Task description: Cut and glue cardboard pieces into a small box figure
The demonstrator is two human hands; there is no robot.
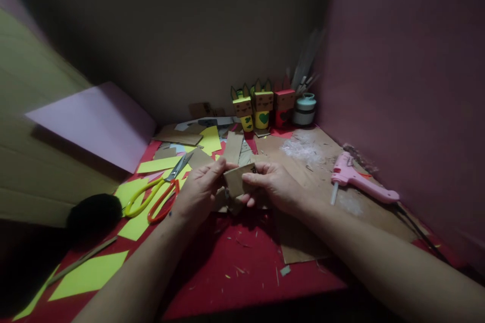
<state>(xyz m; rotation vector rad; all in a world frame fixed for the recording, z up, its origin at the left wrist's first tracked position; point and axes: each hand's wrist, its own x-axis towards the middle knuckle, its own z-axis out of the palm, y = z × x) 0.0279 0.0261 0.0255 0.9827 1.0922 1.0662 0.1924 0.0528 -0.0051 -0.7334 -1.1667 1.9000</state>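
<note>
Between my two hands is a small brown cardboard piece (238,181) with dark print near its upper right corner, held above the front of the table. My left hand (202,186) grips its left upper edge with thumb and fingers. On the other side, my right hand (275,184) pinches it, the thumb lying across its face and fingers behind. More cardboard scraps lie just under and behind the hands, partly hidden by them. Close to my left wrist rest scissors (161,194) with one yellow and one red handle, their blades apart.
A pink glue gun (350,176) lies on a brown board (303,212) at right. Box-headed paper figures (262,106) stand at the back beside a pale jar (304,110). Yellow paper (91,275) and scraps cover the left of the red table (231,272). A pale sheet (94,123) leans at left.
</note>
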